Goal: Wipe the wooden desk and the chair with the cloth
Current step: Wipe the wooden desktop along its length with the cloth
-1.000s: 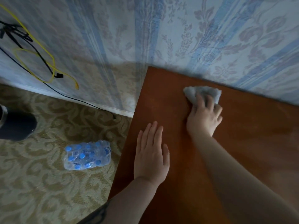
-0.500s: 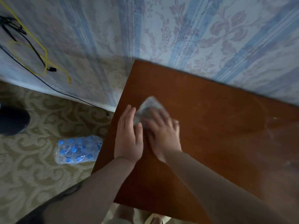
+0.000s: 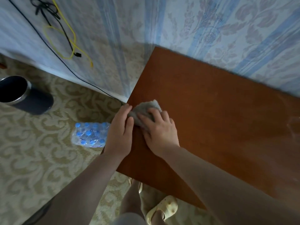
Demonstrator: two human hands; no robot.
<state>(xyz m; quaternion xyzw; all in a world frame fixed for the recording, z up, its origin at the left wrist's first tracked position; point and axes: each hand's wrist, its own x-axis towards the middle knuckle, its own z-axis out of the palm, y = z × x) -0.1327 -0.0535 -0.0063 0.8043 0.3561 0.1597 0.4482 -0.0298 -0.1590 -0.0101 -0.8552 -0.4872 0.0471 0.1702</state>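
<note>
The wooden desk is reddish brown and stands against the wallpapered wall. A small grey cloth lies bunched at the desk's left edge. My right hand lies on top of the cloth, its fingers bent over it and holding it down on the wood. My left hand sits at the desk's left edge with its fingers straight, their tips touching the cloth's left side. Part of the cloth is hidden under my right fingers.
A shrink-wrapped pack of blue-capped water bottles lies on the patterned carpet left of the desk. A dark round bin stands further left. Black and yellow cables hang on the wall. My foot in a pale yellow clog is by the desk's front edge.
My right hand has dragged the cloth from the desk's back edge to its left edge. My left hand has shifted left to the edge and meets the cloth there.
</note>
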